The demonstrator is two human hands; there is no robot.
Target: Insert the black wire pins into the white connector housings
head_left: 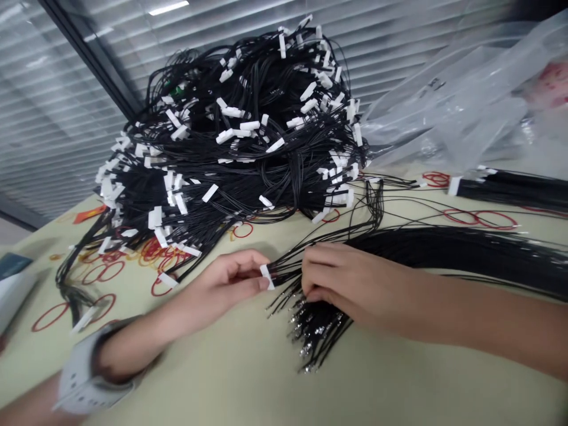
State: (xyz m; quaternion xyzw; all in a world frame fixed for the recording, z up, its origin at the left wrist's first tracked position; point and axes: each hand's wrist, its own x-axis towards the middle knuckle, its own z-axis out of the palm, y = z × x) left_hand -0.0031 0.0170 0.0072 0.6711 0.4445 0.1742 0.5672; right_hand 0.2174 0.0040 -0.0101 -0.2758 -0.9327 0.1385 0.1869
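My left hand (226, 278) pinches a small white plastic connector (267, 277) between thumb and fingers, with black wires running from it to the right. My right hand (341, 278) rests on a bundle of thin black wires (444, 251) and holds several strands between its fingers. Below that hand, wire ends with bare metal crimp terminals (306, 338) fan out over the pale green tabletop (248, 378). A large tangled heap of black wires with white connectors (222, 148) rises just beyond both hands.
Red rubber bands (102, 272) lie scattered at the left, with more (479, 219) at the right. A tied black wire bundle (510, 189) lies at the far right, below a clear plastic bag (457, 100). A grey wrist strap (89, 373) circles my left wrist. Window blinds (57, 118) stand behind.
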